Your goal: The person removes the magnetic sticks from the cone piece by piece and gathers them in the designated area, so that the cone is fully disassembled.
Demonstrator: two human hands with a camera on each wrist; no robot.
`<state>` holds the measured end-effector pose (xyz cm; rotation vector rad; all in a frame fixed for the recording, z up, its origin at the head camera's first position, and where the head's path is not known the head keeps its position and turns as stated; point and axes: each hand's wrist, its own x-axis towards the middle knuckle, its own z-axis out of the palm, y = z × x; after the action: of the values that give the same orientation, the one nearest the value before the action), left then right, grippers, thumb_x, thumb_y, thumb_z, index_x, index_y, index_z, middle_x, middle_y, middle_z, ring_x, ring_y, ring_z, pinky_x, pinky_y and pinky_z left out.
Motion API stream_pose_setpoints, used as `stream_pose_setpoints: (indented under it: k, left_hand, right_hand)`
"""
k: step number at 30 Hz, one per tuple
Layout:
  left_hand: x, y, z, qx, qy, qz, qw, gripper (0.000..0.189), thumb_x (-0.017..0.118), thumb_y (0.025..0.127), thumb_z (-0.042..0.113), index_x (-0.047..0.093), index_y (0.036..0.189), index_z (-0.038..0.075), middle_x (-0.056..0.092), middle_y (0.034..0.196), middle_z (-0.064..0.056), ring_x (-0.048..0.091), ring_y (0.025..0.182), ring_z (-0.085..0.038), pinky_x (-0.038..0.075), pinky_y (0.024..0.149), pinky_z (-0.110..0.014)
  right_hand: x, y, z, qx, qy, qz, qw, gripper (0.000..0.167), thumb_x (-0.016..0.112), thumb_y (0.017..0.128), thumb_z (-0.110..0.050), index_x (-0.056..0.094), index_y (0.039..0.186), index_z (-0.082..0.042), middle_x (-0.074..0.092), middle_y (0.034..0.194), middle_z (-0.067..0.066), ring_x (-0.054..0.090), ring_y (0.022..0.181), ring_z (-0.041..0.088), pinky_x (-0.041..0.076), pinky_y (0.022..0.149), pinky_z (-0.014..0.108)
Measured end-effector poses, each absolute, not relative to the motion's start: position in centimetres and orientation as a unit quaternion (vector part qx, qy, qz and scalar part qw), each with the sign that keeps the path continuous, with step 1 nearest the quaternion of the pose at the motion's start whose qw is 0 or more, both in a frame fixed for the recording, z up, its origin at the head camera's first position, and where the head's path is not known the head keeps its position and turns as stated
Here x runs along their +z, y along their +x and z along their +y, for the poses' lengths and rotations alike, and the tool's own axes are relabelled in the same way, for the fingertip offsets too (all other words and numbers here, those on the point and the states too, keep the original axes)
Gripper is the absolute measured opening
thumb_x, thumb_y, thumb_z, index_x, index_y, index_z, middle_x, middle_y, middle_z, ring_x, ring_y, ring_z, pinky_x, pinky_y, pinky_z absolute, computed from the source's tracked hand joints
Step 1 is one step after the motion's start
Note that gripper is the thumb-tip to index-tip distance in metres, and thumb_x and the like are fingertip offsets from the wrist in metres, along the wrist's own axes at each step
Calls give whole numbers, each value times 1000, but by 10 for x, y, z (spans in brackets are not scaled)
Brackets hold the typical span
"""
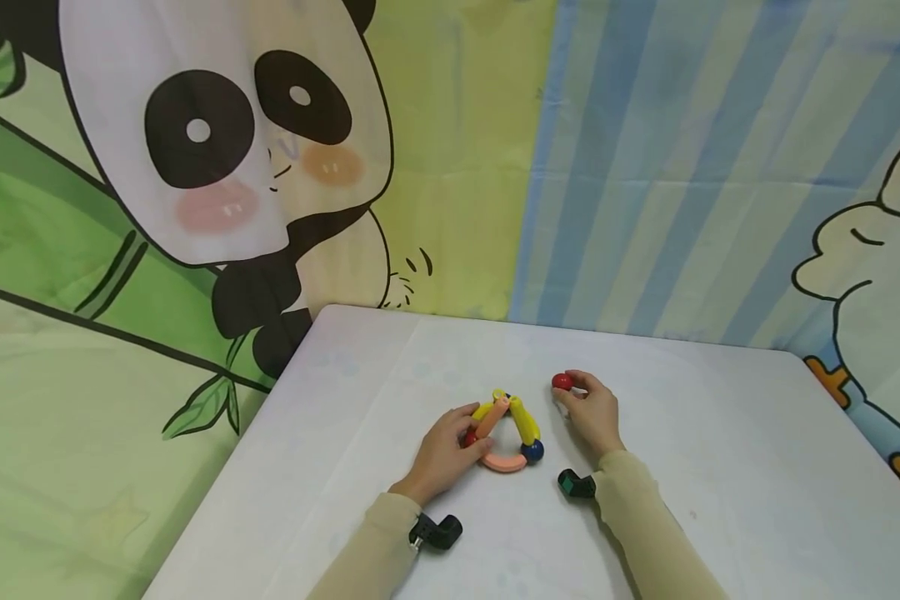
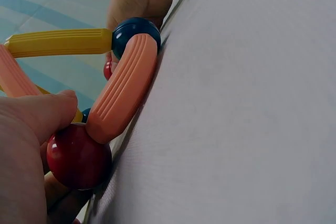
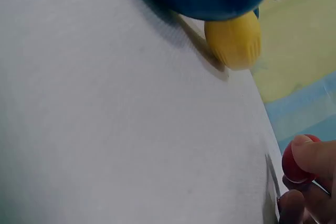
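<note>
My left hand (image 1: 444,454) grips the left side of a toy frame made of balls and rods. Its thumb lies by a red ball (image 2: 79,157) and a sloping orange rod (image 1: 491,418). A curved orange rod (image 1: 504,463) runs along the frame's near side to a dark blue ball (image 1: 532,452), from which a yellow rod (image 1: 526,422) leads up. Other joints at the top are partly hidden. To the right, apart from the frame, my right hand (image 1: 594,412) pinches a loose red ball (image 3: 294,163) between thumb and fingers.
Both hands work over a white tabletop (image 1: 720,467). Behind it hangs a printed cloth with a panda (image 1: 225,125) and blue stripes (image 1: 645,167). Black wrist cameras (image 1: 437,532) are strapped at both sleeves.
</note>
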<state>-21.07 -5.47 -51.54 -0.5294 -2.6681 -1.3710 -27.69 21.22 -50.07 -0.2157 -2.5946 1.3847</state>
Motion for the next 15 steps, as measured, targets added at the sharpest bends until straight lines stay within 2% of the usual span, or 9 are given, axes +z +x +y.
stream_pose_setpoints:
  k: [2, 5, 15]
  left_hand:
    - [-515, -211, -55, -452, -174, -873, 48, 27, 69, 89, 41, 70, 99, 16, 51, 143, -2, 45, 134, -26, 35, 110, -47]
    - [-514, -211, -54, -454, -173, -873, 48, 26, 70, 89, 40, 70, 98, 16, 51, 143, -2, 44, 134, -27, 35, 111, -48]
    - [-513, -210, -55, -456, -169, -872, 48, 25, 70, 89, 39, 70, 100, 16, 52, 143, -2, 45, 134, -27, 34, 111, -48]
  right_hand:
    - [-501, -280, 212, 448, -69, -886, 98, 45, 72, 88, -24, 60, 129, -8, 64, 124, 17, 62, 105, 30, 48, 91, 41]
    - [-502, -283, 211, 431, -71, -894, 98, 45, 72, 88, -24, 61, 129, -9, 65, 123, 17, 60, 104, 31, 43, 94, 45]
    - [-502, -286, 209, 415, -80, -900, 101, 45, 72, 88, -25, 62, 129, -11, 65, 123, 15, 56, 91, 27, 40, 82, 37]
